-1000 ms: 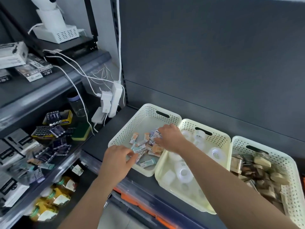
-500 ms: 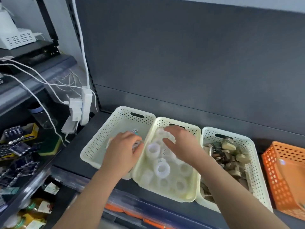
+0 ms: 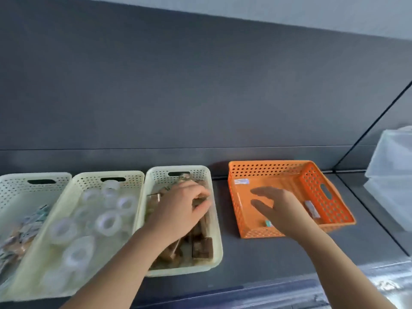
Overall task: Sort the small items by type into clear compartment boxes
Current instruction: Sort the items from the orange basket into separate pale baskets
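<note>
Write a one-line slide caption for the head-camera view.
Left hand reaches into a cream basket of brown items while the open right hand hovers over the orange basket.

It appears to be a shop: a dark grey metal display shelf (image 3: 245, 253) with matching back panel (image 3: 200, 85) carries cream perforated plastic baskets (image 3: 107, 173) of clear tape rolls (image 3: 108, 223) and small packets (image 3: 29, 228).

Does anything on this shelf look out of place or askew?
The orange basket sits apart from the row of cream baskets and is turned at an angle to them. It holds only a few scattered small items, while the cream ones look fuller. Nothing looks spilled or damaged.
</note>
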